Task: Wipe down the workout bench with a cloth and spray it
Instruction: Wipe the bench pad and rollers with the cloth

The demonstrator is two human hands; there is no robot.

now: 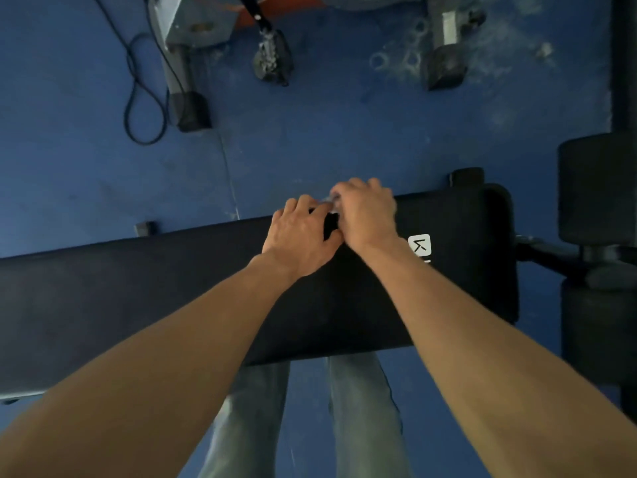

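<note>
**Both hands meet at far edge of bench pad**

A person's left hand point(300, 232) and right hand point(365, 212) curl together over the far edge of the black table point(138, 288), fingers point(293, 205) bent round something small & pale, too blurred to name; cloth or spray can't be told. Risk, prob.: w/ hands crowded, the item slips past the fingertips onto the blue floor point(310, 132) beyond.

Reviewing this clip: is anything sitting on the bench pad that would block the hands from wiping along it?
Nothing visible does. Both the left hand and right hand rest together on the far edge of the black bench pad, bunched over something small and pale that is mostly hidden. The pad's visible surface carries only a white logo patch.
</note>
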